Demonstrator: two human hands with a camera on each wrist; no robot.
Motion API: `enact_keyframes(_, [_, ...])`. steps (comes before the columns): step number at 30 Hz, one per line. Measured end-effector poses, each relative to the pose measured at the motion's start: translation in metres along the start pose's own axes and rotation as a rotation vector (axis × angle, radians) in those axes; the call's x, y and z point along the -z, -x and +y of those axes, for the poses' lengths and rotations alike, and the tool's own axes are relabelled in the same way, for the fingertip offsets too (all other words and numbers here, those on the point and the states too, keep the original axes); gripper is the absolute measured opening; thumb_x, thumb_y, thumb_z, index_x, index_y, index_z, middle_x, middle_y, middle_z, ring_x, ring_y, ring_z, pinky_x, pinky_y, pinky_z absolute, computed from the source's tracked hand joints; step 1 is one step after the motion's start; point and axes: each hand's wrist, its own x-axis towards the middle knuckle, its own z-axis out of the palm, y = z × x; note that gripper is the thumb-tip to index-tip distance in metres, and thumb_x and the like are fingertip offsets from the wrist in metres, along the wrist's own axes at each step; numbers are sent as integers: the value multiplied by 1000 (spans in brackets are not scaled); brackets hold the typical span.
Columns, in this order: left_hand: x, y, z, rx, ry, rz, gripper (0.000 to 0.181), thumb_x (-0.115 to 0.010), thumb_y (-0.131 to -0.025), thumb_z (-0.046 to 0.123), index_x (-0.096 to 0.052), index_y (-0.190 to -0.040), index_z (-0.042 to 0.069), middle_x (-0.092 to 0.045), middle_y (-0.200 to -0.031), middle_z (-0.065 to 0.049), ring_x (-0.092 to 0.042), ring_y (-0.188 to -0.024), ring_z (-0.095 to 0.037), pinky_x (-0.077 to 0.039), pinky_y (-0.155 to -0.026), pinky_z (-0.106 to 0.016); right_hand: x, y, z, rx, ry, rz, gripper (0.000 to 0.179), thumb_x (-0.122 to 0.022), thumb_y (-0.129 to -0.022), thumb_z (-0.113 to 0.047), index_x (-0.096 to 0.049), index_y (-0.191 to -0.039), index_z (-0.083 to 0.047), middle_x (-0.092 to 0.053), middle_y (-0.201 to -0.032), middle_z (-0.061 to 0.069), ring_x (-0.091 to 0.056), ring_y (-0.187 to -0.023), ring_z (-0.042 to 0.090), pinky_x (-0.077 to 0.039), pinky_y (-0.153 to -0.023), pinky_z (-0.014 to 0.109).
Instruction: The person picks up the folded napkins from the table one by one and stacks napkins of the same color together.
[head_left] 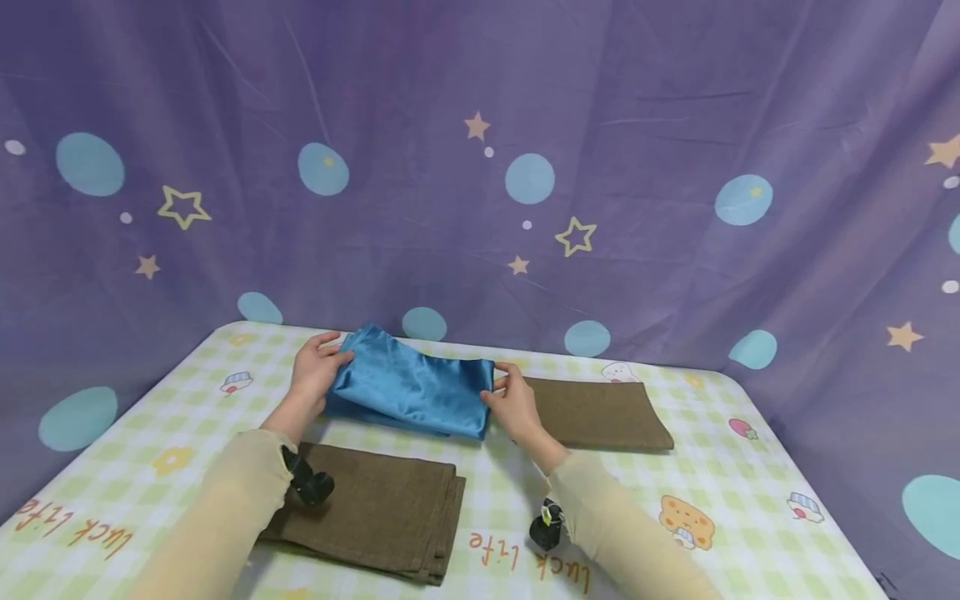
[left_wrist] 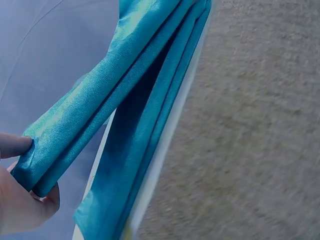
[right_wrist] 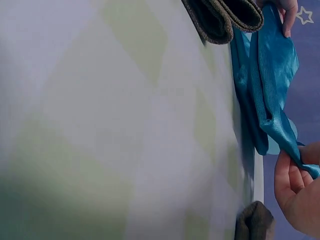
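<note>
A shiny blue folded cloth [head_left: 412,387] spans between both hands at the back of the table. My left hand [head_left: 313,371] pinches its left end; in the left wrist view the thumb [left_wrist: 17,146] lies on the upper layers with fingers beneath. My right hand [head_left: 517,404] grips the right end, with cloth between thumb and fingers in the right wrist view. The held upper layers are lifted off the lower layers, leaving a gap at the left end. Below them, a folded brown cloth [head_left: 375,508] lies close to the left forearm.
A second folded brown cloth [head_left: 600,414] lies on the table, just right of my right hand. The table wears a green-and-white checked cover [head_left: 750,517]. Behind its far edge hangs a purple curtain [head_left: 420,233] with stars and blue dots.
</note>
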Motion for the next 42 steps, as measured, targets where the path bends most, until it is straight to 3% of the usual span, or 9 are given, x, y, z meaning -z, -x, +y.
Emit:
enact_keyframes(10, [10, -7, 10, -39, -74, 26, 51, -51, -91, 11, -34, -139, 6, -46, -128, -22, -45, -114, -32, -40, -88, -36, -16, -8, -2, -3, -40, 53, 51, -66, -80, -4, -46, -127, -3, -59, -90, 13, -63, -73, 20, -51, -56, 26])
enact_keyframes(15, [16, -8, 13, -25, -98, 45, 51, -51, -91, 12, -34, -139, 6, -46, -128, -22, -44, -116, -32, -40, -87, -34, -25, -10, -3, -18, -70, 64, 51, -67, -78, -4, -47, -125, -3, -60, -89, 13, -64, -73, 21, -51, -56, 26])
enact_keyframes(26, [27, -18, 13, -59, -114, 74, 49, -54, -90, 12, -39, -136, 3, -47, -129, -23, -44, -118, -32, -40, -85, -29, -38, -13, -7, -52, -123, 61, 53, -67, -78, -3, -44, -127, 0, -58, -88, 13, -62, -64, 18, -51, -54, 28])
enact_keyframes(35, [32, -19, 6, -27, -118, 91, 47, -54, -90, 12, -40, -135, 4, -49, -128, -23, -46, -115, -30, -39, -79, -24, -45, -16, -4, -111, -147, 28, 56, -67, -80, -6, -43, -129, -2, -57, -88, 10, -56, -61, 11, -51, -53, 26])
enact_keyframes(42, [34, -23, -2, 5, -101, 91, 48, -53, -91, 15, -39, -136, 4, -45, -132, -22, -43, -120, -33, -40, -88, -36, -47, -18, -10, -134, -109, 39, 55, -67, -80, -8, -43, -130, -4, -61, -90, 11, -58, -57, 13, -50, -53, 27])
